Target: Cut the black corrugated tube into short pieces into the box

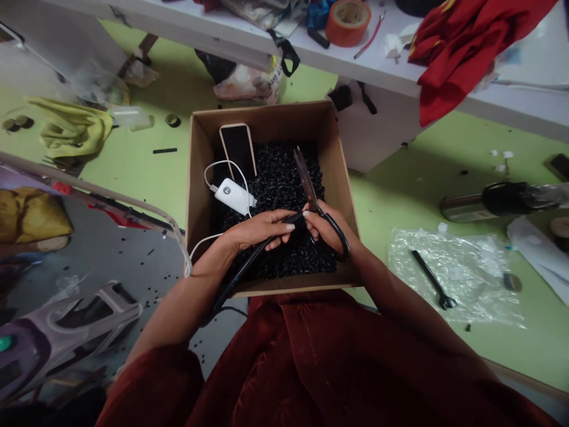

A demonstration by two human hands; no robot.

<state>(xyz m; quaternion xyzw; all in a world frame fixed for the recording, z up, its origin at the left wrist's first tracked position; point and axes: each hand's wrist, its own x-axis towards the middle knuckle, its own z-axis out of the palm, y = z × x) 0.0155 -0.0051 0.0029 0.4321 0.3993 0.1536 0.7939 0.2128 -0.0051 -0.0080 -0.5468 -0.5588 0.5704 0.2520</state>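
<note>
My left hand [262, 229] is closed around a black corrugated tube [249, 261], which trails down toward my lap. Beside it, my right hand [326, 228] grips a pair of scissors [306, 178] by the black handles, blades pointing away from me. The right fingertips meet the tube's end. Both hands are over a cardboard box [349, 196] holding a heap of small black pieces [284, 172]. On that heap rest a phone [239, 148] with a dark screen and a white power bank [233, 196] with a white cable.
A white shelf [391, 74] bears an orange tape roll [348, 22] and red cloth [462, 53]. On the green tabletop are a yellow-green cloth [75, 127], a metal bottle [466, 207], and a clear plastic bag [480, 267] under a black tool [433, 279].
</note>
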